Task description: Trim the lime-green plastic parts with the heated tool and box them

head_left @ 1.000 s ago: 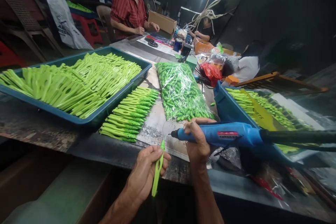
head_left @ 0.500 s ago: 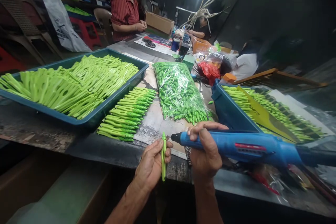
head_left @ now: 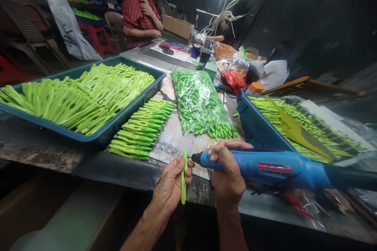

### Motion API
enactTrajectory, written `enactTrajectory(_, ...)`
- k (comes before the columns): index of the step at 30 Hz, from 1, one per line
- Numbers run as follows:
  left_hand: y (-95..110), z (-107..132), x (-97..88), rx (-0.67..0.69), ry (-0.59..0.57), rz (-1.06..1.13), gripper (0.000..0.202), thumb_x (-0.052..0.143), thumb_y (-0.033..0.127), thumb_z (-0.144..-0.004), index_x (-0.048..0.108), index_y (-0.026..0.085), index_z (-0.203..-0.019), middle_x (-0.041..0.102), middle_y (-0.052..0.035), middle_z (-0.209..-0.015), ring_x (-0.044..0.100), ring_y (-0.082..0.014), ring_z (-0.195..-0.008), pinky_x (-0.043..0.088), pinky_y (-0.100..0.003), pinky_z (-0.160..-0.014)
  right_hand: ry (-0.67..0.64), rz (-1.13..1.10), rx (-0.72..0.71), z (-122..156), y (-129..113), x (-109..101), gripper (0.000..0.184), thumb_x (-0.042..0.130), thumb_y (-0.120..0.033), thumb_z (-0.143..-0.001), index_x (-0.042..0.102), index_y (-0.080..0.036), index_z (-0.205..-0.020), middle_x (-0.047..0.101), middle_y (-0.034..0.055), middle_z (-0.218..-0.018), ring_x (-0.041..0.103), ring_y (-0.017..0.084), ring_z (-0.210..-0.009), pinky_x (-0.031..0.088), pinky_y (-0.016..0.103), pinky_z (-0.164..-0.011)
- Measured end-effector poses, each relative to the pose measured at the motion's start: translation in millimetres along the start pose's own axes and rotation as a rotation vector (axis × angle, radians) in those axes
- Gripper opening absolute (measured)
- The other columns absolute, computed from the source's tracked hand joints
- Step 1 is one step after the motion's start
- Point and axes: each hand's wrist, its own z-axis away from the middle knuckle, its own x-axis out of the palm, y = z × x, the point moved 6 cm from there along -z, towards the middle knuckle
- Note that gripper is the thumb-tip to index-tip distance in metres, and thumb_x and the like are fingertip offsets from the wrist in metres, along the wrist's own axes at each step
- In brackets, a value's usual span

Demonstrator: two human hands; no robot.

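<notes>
Between the thumb and fingers of my left hand [head_left: 171, 178] stands a slim green plastic piece [head_left: 184, 182], held upright with its darker green tip at the top. My right hand [head_left: 229, 176] is wrapped round a blue electric screwdriver [head_left: 265, 166], which lies level and points left. Its thin bit meets the side of the green piece just below the tip; whether a screw is there is too small to tell. Left of my hands, a row of similar green pieces with dark tips [head_left: 141, 129] lies on the table. Behind them rests a clear bag of small green tips [head_left: 200, 104].
A blue tray [head_left: 97, 137] heaped with light green pieces stands at left. Another blue bin [head_left: 262, 125] with green parts is at right. Tiny metal bits [head_left: 190, 139] lie before the bag. Across the table sits a person in a red shirt [head_left: 141, 15]; another is farther back.
The screwdriver has shifted slightly left, bringing its bit against the green piece. The person in red has raised one hand to the chest.
</notes>
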Motion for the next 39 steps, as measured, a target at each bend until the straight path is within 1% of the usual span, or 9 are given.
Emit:
enactTrajectory(4,-1,0,-0.6,0.004,-0.015,0.001,0.011,0.068,0.014,-0.071,0.058,0.009,-0.071,0.058,-0.004,-0.069,0.049,-0.0063,-0.053,0.04,-0.016,-0.045,0.004,-0.057,0.008,2,0,0,0.014,0.061,-0.02,-0.073,0.049,-0.019,-0.08,0.049,-0.0035,-0.066,0.046,0.01,-0.054,0.039,0.029,-0.062)
enactTrajectory(11,-2,0,-0.5,-0.019,-0.032,0.037,0.007,0.063,0.01,-0.074,0.058,0.007,-0.071,0.057,-0.0044,-0.066,0.049,-0.0067,-0.053,0.039,-0.015,-0.044,0.001,-0.111,0.029,3,-2,1,0.011,0.061,-0.019,-0.073,0.052,-0.017,-0.078,0.049,-0.003,-0.065,0.046,0.01,-0.054,0.037,0.029,-0.062)
enactTrajectory(14,-2,1,-1.4,-0.038,-0.026,0.049,0.007,0.06,0.009,-0.076,0.057,0.007,-0.07,0.057,-0.0047,-0.065,0.048,-0.0065,-0.051,0.036,-0.015,-0.042,0.012,-0.103,0.01,3,-5,0,0.011,0.061,-0.018,-0.072,0.051,-0.017,-0.076,0.049,-0.0032,-0.065,0.046,0.009,-0.053,0.038,0.028,-0.061)
enactTrajectory(19,-2,0,-3.1,-0.055,-0.058,0.054,0.007,0.057,0.009,-0.078,0.056,0.008,-0.072,0.057,-0.0049,-0.067,0.047,-0.0065,-0.051,0.036,-0.015,-0.043,0.029,-0.123,-0.027,3,-10,-2,0.014,0.061,-0.017,-0.072,0.049,-0.018,-0.08,0.052,-0.0044,-0.066,0.047,0.008,-0.05,0.039,0.027,-0.058)
enactTrajectory(23,-1,0,-4.9,-0.061,-0.062,0.09,0.007,0.054,0.009,-0.081,0.055,0.009,-0.074,0.057,-0.0054,-0.069,0.047,-0.0065,-0.052,0.036,-0.015,-0.043,0.041,-0.137,-0.037,2,-17,-4,0.011,0.061,-0.016,-0.071,0.052,-0.017,-0.077,0.052,-0.004,-0.066,0.047,0.008,-0.049,0.039,0.027,-0.058)
enactTrajectory(28,2,5,-3.4,-0.079,-0.079,0.124,0.016,0.043,0.008,-0.087,0.056,0.007,-0.077,0.056,-0.0067,-0.07,0.047,-0.0065,-0.052,0.036,-0.015,-0.044,0.042,-0.196,-0.079,1,-29,-9,0.008,0.06,-0.012,-0.072,0.055,-0.017,-0.077,0.055,-0.0026,-0.069,0.049,0.007,-0.049,0.04,0.027,-0.058)
enactTrajectory(32,3,11,-0.6,-0.114,-0.097,0.177,0.025,0.035,0.011,-0.091,0.055,0.007,-0.076,0.055,-0.007,-0.069,0.045,-0.0063,-0.05,0.034,-0.015,-0.042,0.032,-0.221,-0.075,1,-31,-15,0.007,0.06,-0.013,-0.073,0.057,-0.017,-0.078,0.056,-0.0022,-0.068,0.049,0.008,-0.049,0.041,0.026,-0.058)
enactTrajectory(35,2,16,1.6,-0.144,-0.123,0.229,0.029,0.03,0.014,-0.092,0.054,0.007,-0.076,0.051,-0.0047,-0.065,0.041,-0.0051,-0.047,0.032,-0.014,-0.04,0.041,-0.214,-0.084,2,-32,-19,0.005,0.061,-0.014,-0.073,0.059,-0.016,-0.077,0.055,-0.0018,-0.067,0.049,0.008,-0.05,0.041,0.027,-0.058)
enactTrajectory(39,1,21,2.9,-0.164,-0.166,0.301,0.034,0.025,0.015,-0.093,0.053,0.007,-0.076,0.047,-0.0015,-0.06,0.035,-0.0031,-0.042,0.027,-0.013,-0.037,0.036,-0.206,-0.062,4,-33,-21,0.004,0.063,-0.015,-0.073,0.06,-0.016,-0.076,0.054,-0.002,-0.066,0.049,0.008,-0.05,0.041,0.026,-0.058)
